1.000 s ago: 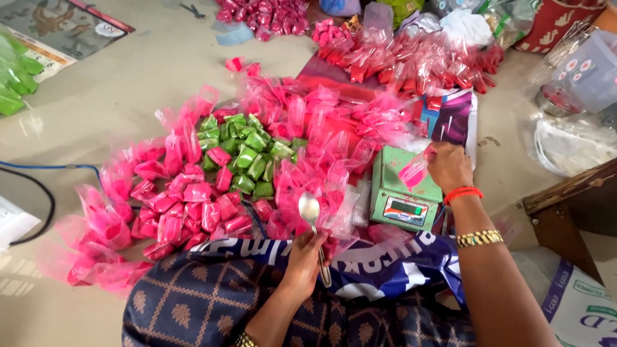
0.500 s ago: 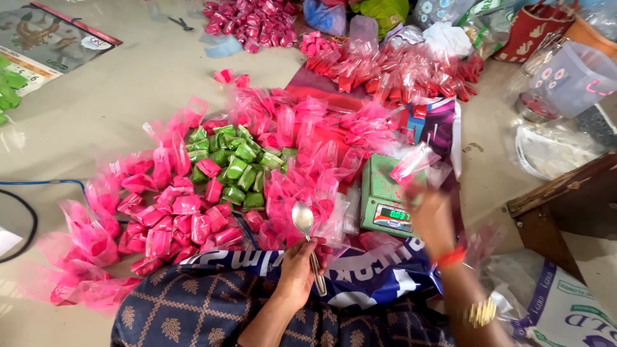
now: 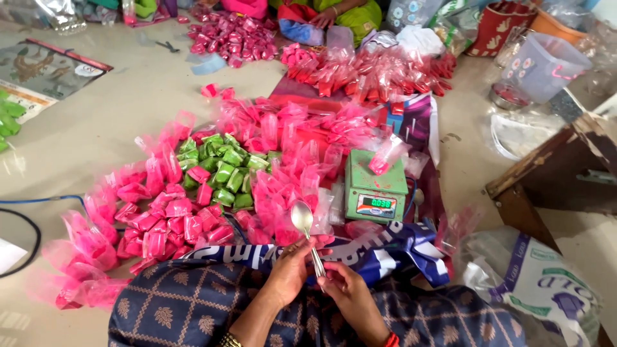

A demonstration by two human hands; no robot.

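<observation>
While weighing: pink-powder pouch is sitting on green scale.
Hands: left hand and right hand are both gripping spoon.
Done: many filled pouches are lying on floor.

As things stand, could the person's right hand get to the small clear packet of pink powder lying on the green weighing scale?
Probably yes: the right hand rests by the metal spoon handle, just below the green weighing scale, and nothing stands between it and the small clear packet of pink powder on top.

Green scale; pink pkts left of it, green pkts amid pink, red pkts behind. Silver spoon. Navy patterned cloth w/ gold motifs.
</observation>
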